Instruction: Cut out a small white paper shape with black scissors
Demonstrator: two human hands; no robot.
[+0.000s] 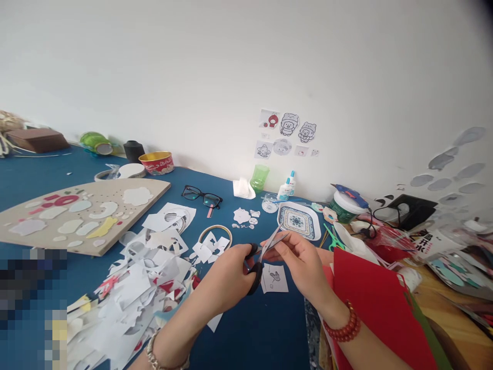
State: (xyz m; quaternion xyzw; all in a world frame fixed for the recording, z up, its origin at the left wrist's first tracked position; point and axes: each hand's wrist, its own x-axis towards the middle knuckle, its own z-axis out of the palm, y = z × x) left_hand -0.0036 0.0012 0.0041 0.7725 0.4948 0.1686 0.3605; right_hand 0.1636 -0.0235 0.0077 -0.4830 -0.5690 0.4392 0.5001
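My left hand (pixel 231 272) is closed around the black handles of a pair of scissors (pixel 268 245), whose blades stand apart and point up and to the right. Close against the blades is my right hand (pixel 302 262), its thumb and fingers pinched together; whatever lies between them is too small and covered to make out. Beneath the hands, a small white paper with a grey printed drawing (pixel 275 279) lies on the blue tabletop (pixel 269 329). Several cut-out paper figures (pixel 242 215) rest just beyond the hands.
Paper scraps (pixel 142 288) pile up at left, before a board with coloured pieces (pixel 77 216). Glasses (pixel 202 196), a wooden hoop (pixel 230 234), glue bottles (pixel 284 190) and a patterned tray (pixel 316 226) stand farther back. Red sheets (pixel 373 298) lie at right, near green scissors (pixel 334 237).
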